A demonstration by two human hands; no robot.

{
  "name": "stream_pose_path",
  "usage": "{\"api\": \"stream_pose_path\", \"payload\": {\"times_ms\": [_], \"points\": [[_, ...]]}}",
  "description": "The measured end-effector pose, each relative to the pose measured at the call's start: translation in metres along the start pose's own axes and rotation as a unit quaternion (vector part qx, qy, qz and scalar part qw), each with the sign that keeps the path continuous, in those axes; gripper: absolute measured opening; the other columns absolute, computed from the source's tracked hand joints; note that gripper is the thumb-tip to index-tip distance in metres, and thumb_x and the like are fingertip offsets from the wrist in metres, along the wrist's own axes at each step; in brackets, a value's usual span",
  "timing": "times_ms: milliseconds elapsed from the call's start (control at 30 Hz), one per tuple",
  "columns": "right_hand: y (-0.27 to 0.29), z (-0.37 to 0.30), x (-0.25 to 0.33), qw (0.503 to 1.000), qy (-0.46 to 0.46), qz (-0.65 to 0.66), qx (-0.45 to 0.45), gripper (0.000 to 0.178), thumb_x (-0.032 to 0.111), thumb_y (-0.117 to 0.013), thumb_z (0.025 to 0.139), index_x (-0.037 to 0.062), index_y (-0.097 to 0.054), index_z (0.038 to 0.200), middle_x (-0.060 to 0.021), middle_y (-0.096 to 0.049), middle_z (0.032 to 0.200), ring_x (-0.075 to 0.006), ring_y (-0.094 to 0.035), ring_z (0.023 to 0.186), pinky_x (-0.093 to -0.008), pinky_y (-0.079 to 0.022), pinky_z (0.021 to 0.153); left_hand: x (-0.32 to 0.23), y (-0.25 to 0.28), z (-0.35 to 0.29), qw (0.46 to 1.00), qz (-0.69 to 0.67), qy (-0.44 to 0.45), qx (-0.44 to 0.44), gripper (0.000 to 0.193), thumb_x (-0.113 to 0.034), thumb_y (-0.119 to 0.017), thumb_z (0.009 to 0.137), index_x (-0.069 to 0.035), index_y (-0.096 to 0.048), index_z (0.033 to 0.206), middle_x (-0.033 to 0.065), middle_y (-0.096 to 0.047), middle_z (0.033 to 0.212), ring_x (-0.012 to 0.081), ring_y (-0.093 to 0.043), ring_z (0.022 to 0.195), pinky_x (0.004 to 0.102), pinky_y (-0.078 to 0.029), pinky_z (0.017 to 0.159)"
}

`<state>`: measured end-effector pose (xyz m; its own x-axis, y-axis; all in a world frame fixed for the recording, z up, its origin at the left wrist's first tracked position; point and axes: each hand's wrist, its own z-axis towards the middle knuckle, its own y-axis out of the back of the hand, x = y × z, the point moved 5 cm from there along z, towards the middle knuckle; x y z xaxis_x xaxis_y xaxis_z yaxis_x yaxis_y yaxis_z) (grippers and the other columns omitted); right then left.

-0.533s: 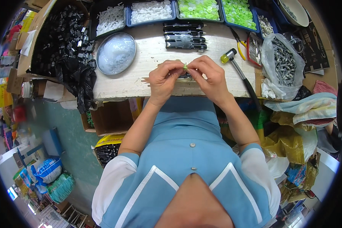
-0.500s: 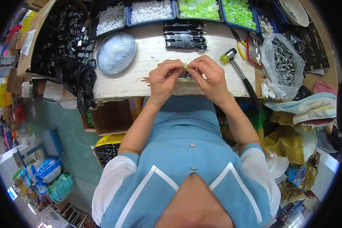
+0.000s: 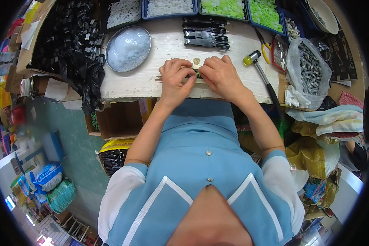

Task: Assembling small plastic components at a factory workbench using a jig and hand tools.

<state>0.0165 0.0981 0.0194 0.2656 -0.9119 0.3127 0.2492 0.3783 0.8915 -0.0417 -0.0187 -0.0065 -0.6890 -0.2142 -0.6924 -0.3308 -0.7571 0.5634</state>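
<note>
Two bare hands meet near the front edge of the bench [image 3: 160, 92]: the left hand's [image 3: 176, 80] fingers close narrowly on a small dark part [image 3: 197, 74], and the right hand's [image 3: 221, 78] fingers bunch on its other end, hiding most of it. From this part, black assemblies [image 3: 207, 42] lie in a row at twelve o'clock, with bright green discs [image 3: 223, 7] in a tray beyond, toward half past twelve. Pliers [image 3: 266, 53] lie at two o'clock, a hammer [image 3: 263, 74] at three, a round dish [image 3: 107, 53] at ten.
</note>
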Motion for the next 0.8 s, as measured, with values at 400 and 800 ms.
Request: {"api": "stream_pose_path", "payload": {"times_ms": [400,800], "points": [[-0.002,0.019,0.006,0.992,0.008,-0.027,0.123,0.008,0.004,-0.056,0.066,0.007,-0.059,0.073,-0.0067,-0.053,0.074,-0.0226,-0.053,0.078,-0.0378,-0.034,0.072,0.0,-0.004,0.001,1.0,-0.023,-0.01,0.003,0.01,-0.005,-0.063,0.064,-0.008,-0.058,0.072,0.0007,-0.056,0.09,0.02,-0.046,0.094,0.0338,-0.028,0.081],[0.116,-0.083,-0.143,0.945,-0.289,-0.019,-0.149,0.011,0.008,-0.056,0.078,0.0014,-0.06,0.086,-0.0116,-0.057,0.079,-0.0252,-0.057,0.073,-0.0286,-0.044,0.067,-0.002,-0.005,0.008,0.997,0.057,-0.001,0.055,0.016,-0.012,-0.067,0.066,-0.011,-0.065,0.082,-0.0008,-0.054,0.09,0.0183,-0.042,0.089,0.0326,-0.026,0.079]]}}
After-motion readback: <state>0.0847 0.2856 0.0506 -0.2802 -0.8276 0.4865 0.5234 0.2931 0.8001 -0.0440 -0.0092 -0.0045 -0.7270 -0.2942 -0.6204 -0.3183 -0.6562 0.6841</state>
